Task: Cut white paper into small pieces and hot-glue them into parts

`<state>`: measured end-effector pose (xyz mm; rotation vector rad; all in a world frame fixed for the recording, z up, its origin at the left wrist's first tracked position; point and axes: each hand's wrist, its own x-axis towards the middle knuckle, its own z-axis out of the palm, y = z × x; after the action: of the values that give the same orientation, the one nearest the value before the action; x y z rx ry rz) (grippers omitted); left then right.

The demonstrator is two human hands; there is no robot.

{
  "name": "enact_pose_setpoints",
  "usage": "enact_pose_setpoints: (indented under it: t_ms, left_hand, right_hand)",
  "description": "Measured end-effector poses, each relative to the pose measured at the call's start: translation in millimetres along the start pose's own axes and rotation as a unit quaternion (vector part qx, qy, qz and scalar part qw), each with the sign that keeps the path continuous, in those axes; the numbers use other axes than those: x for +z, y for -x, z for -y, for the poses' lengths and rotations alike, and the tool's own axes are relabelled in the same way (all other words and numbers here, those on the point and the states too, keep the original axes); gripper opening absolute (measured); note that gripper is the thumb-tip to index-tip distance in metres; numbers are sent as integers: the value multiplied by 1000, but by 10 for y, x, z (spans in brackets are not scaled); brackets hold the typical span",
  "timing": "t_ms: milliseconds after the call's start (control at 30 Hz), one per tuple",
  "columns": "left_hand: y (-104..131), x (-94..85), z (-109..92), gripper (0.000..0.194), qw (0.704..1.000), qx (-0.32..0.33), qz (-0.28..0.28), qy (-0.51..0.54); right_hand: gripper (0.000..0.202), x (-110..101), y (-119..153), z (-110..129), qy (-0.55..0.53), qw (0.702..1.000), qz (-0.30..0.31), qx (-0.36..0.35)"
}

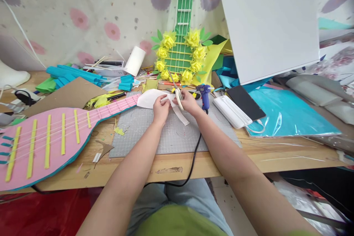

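My left hand [161,107] is closed on a piece of white paper, its fingers pinching the edge near the middle of the cutting mat [138,132]. In my right hand [188,102] is a pair of scissors [178,96] with pale handles, the blades pointing up and away from me. A narrow white paper strip [181,115] hangs down between the hands over the mat. Left of them lies a larger rounded white sheet [146,99]; whether it joins the held piece I cannot tell. A blue glue gun [204,96] stands just right of my right hand.
A pink paper lute [55,132] lies at left, its neck reaching the mat. Behind, a green paper instrument [179,53] with yellow flowers leans on the wall. A white power bank [232,111], dark phone [246,102] and blue sheets [295,114] lie right. A black cord [195,155] crosses the front.
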<state>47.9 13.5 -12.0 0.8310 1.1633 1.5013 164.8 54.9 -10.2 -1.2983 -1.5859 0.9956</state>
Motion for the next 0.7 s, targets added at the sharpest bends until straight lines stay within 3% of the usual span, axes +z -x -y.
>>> enact_pose_setpoints:
  t_ms: [700]
  left_hand:
    - [-60, -66, 102, 27, 997, 59, -6, -42]
  right_hand:
    - [34, 22, 7, 20, 29, 1000, -4, -8]
